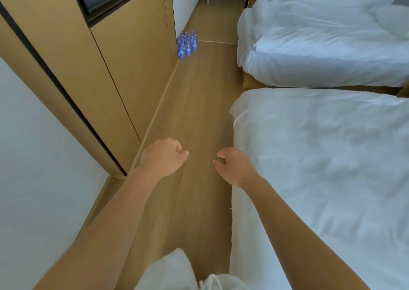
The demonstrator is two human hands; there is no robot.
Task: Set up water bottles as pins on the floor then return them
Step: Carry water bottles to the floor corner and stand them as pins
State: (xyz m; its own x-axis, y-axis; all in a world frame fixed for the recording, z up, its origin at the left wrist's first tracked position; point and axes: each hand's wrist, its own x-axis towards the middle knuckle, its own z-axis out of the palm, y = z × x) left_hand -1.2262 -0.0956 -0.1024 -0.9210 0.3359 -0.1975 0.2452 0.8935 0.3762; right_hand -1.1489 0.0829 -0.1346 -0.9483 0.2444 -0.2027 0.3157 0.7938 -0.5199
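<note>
Wooden floor (194, 103) runs up the middle of the frame, from my arms at the bottom to a doorway at the top. Far up it, left of centre in the upper part of the frame, the bottles (187, 44) stand upright in a tight cluster, blue-labelled and clear, set right against the foot of the cabinets (115, 52) where those end. I cannot count them exactly from here. Both my arms reach forward over the floor, low in the frame. My left hand (162, 156) hangs palm down with its fingers loosely curled and holds nothing. My right hand (235, 164) is also palm down, fingers bent and relaxed, thumb out toward the left hand, and it too holds nothing; it sits just beside the edge of the near bed (321, 168). The hands are near each other but apart, and both are well away from the bottles. White bedding covers the near bed at the right and the far bed (321, 41) at the upper right. Something white (177, 269) shows at the bottom centre, between my arms.
</note>
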